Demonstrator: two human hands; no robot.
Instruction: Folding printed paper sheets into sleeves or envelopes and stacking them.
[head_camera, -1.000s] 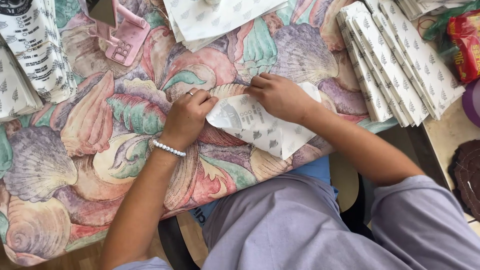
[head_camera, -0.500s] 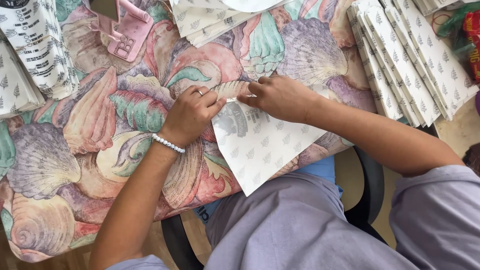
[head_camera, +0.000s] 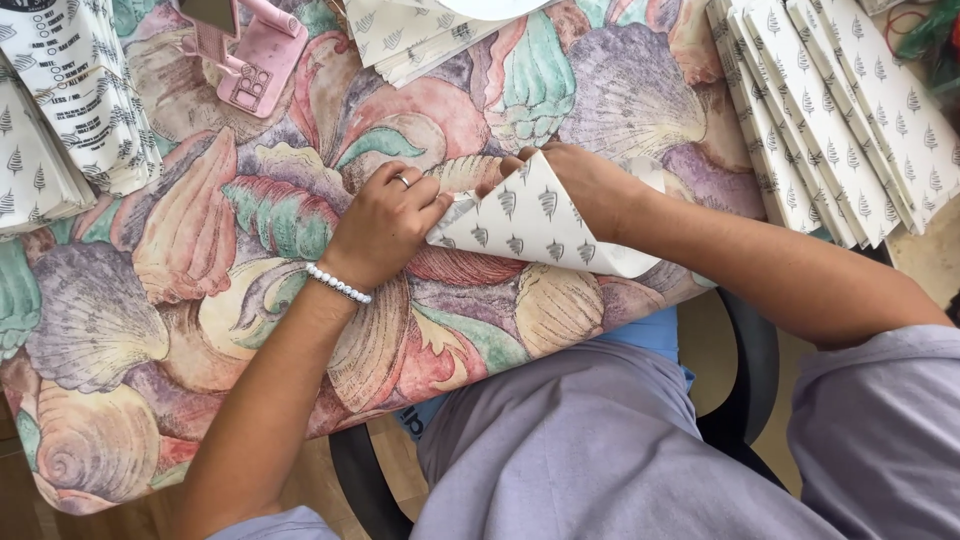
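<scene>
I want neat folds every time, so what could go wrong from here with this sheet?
The patterned paper sheet overhangs the near edge of the shell-print tablecloth, so it may slip while being creased. The left hand and right hand pinch only its upper corner, so the fold might come out skewed. The folded stack lies close to the right forearm and could get nudged.

Lilac sleeves, pearl bracelet (head_camera: 338, 283), finger ring (head_camera: 402, 181)
</scene>
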